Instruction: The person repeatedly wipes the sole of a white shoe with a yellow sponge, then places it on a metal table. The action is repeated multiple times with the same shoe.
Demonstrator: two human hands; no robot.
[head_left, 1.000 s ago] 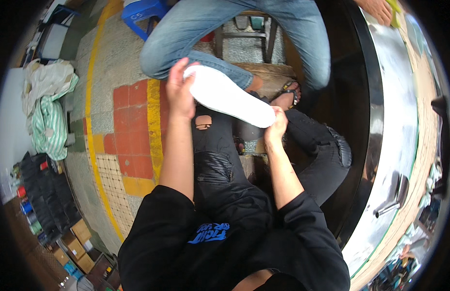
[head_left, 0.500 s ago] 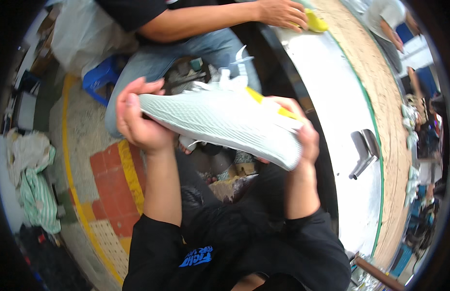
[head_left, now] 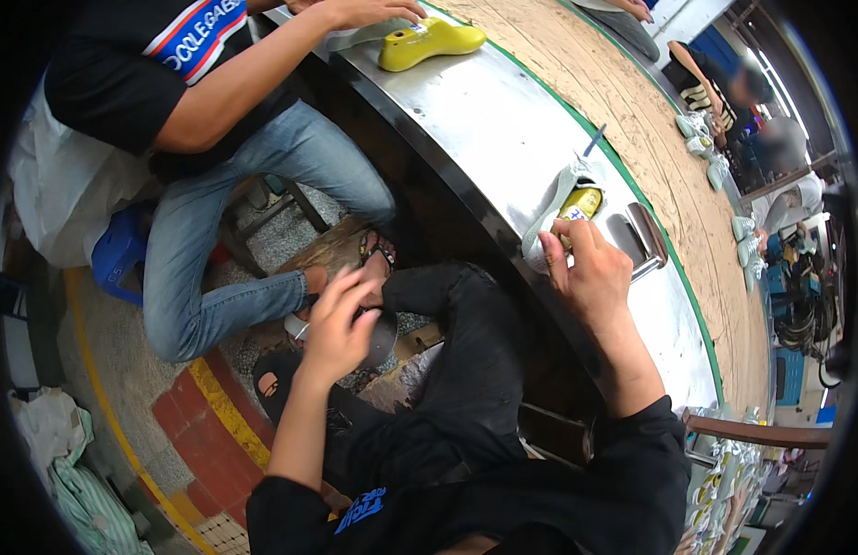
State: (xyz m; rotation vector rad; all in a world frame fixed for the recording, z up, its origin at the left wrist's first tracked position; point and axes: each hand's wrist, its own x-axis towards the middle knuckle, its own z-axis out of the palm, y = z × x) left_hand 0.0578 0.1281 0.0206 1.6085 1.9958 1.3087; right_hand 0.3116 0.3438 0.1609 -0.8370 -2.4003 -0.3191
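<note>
On the metal bench top (head_left: 484,120) lies a pale grey-white shoe (head_left: 543,222) with a yellow-green shoe last (head_left: 581,205) inside it. My right hand (head_left: 595,273) is at the near end of this shoe, thumb and fingers closed on it. A blue-grey strip sticks up from its far end. My left hand (head_left: 338,328) hangs in the air over the floor, away from the bench. Its fingers are apart, slightly blurred, and nothing is in them.
Beside the shoe lies a metal tool with a tube-like handle (head_left: 647,268). A co-worker's hand (head_left: 378,11) rests at another yellow last (head_left: 433,42) farther along the bench. A wooden-coloured belt (head_left: 586,102) runs past the green edge. The co-worker's jeans-clad legs (head_left: 308,157) are at the left.
The shoe that both hands held up before me now lies on the bench at right. My left hand has let go and dropped lower; my right hand moved to the bench. The view has turned right.
</note>
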